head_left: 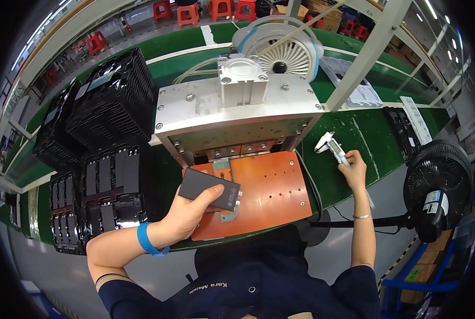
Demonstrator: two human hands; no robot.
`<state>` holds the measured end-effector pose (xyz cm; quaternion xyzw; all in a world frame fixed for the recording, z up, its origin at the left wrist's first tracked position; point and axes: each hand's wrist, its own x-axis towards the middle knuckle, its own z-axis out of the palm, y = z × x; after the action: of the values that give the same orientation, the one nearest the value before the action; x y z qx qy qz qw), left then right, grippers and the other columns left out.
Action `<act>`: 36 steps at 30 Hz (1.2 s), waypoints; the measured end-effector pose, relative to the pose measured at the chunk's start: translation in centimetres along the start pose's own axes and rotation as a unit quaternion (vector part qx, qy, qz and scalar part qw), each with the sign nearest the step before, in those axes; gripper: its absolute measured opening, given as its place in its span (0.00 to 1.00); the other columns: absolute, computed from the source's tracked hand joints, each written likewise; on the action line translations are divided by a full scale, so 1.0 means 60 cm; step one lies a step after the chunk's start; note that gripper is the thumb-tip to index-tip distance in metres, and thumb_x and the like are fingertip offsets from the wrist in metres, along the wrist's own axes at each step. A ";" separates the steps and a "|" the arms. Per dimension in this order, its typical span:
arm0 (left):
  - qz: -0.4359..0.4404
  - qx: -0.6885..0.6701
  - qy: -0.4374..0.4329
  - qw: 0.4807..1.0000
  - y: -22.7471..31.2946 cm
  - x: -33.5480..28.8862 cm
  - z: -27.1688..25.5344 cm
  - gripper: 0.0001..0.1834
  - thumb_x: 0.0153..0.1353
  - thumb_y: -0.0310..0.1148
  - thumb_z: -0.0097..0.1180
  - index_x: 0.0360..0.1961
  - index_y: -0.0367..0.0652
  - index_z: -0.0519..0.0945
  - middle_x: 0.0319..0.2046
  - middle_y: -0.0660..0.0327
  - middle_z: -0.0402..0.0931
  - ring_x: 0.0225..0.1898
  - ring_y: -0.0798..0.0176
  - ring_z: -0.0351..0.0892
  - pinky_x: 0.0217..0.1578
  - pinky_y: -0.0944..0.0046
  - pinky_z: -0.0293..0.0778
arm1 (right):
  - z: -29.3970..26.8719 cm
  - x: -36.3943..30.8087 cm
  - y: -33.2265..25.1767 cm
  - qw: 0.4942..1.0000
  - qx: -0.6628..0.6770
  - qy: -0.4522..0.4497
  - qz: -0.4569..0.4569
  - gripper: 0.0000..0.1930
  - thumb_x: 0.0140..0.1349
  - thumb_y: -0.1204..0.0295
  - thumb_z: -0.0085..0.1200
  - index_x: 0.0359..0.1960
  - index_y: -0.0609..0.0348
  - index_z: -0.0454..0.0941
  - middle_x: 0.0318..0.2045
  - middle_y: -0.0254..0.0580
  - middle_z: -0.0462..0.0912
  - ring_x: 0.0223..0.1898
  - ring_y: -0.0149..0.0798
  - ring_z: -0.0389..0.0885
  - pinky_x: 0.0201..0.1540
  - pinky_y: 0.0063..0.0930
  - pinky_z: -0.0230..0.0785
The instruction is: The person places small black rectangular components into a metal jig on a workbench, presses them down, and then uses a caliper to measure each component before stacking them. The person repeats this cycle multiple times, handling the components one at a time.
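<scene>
My left hand (188,211) is closed round a flat dark-grey battery cell (201,185), thumb on its upper face. Two small silver tabs stick out of the cell's right end. It is held over the left part of an orange fixture plate (272,194), hiding some of the plate's cut-out. My right hand (353,171) grips a silver digital caliper (330,144) by its lower end, right of the plate, with the jaws pointing away to the upper left. Behind the orange plate stands a metal press (237,111) with a cylinder on top.
Black trays (115,181) with similar dark cells lie at the left, below tall stacks of black trays (110,101). A black fan (437,181) stands at the right, a white fan (282,56) behind the press. A slanted metal post (370,56) rises at the back right of the green bench.
</scene>
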<state>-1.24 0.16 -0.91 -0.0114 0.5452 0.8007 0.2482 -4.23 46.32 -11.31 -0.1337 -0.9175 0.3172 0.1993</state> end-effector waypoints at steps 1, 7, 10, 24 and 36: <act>-0.001 0.005 0.001 1.000 -0.003 0.001 -0.002 0.12 0.67 0.30 0.54 0.47 0.37 0.69 0.46 0.48 0.78 0.48 0.53 0.82 0.46 0.54 0.83 | -0.008 -0.017 -0.020 1.000 0.009 0.028 -0.008 0.21 0.42 0.77 0.59 0.42 0.60 0.71 0.21 0.41 0.78 0.21 0.33 0.74 0.28 0.26 0.67; -0.008 0.016 0.003 1.000 -0.002 -0.002 -0.008 0.12 0.67 0.29 0.53 0.47 0.38 0.68 0.45 0.47 0.78 0.48 0.52 0.82 0.46 0.53 0.83 | -0.061 -0.114 -0.204 0.973 0.227 -0.003 -0.042 0.23 0.53 0.82 0.54 0.54 0.64 0.72 0.28 0.32 0.77 0.26 0.21 0.72 0.28 0.15 0.62; -0.004 0.009 0.002 1.000 0.001 -0.008 -0.008 0.12 0.66 0.28 0.53 0.47 0.37 0.68 0.44 0.47 0.79 0.46 0.53 0.83 0.46 0.53 0.82 | -0.042 -0.148 -0.279 0.955 0.258 -0.030 -0.142 0.24 0.55 0.78 0.63 0.55 0.64 0.74 0.33 0.33 0.78 0.28 0.21 0.73 0.27 0.14 0.63; 0.006 0.015 -0.002 1.000 -0.003 -0.006 -0.010 0.12 0.65 0.30 0.55 0.46 0.34 0.73 0.43 0.51 0.80 0.46 0.56 0.83 0.47 0.53 0.81 | 0.001 -0.157 -0.359 0.936 0.167 -0.053 -0.306 0.23 0.46 0.75 0.71 0.48 0.59 0.82 0.29 0.39 0.82 0.24 0.31 0.80 0.23 0.22 0.72; 0.009 0.007 0.019 1.000 0.003 -0.008 -0.003 0.12 0.65 0.30 0.55 0.46 0.34 0.74 0.43 0.50 0.80 0.44 0.57 0.84 0.44 0.56 0.82 | 0.005 -0.152 -0.360 0.932 0.178 -0.044 -0.312 0.23 0.46 0.75 0.71 0.48 0.59 0.83 0.28 0.39 0.81 0.23 0.31 0.80 0.23 0.22 0.73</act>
<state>-0.96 -0.23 -0.67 -0.0200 0.5552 0.7988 0.2306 1.12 26.31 -0.36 0.2107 -0.8496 0.4024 0.2679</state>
